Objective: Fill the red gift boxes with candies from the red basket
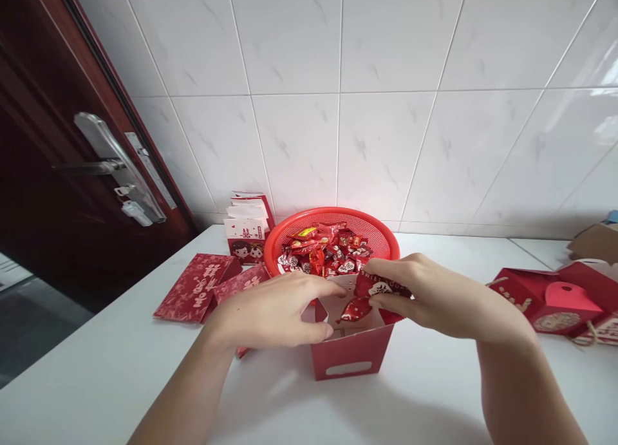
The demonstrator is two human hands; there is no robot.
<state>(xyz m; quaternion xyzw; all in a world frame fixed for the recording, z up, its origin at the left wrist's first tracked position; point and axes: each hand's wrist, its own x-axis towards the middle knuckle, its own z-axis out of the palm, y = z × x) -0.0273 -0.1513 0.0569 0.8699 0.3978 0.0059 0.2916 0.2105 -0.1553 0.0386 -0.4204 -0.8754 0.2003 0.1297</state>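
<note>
An open red box [351,358] with a white inside stands upright on the white table. My left hand [275,308] is at the box's left side, thumb and fingers apart around its open top edge. Over the right part of the opening, my right hand [415,293] pinches red wrapped candy [374,290] between thumb and fingers. Part of the candy hangs inside the box mouth. Directly behind the box, a red mesh basket [333,214] holds several red wrapped candies [331,248], partly hidden by my hands.
Flat red packets [197,287] lie left of the box. Folded printed cartons [246,229] stand by the tiled wall. Red boxes [555,300] and a brown cardboard piece [596,242] are at the right. A dark door [58,174] is at the left.
</note>
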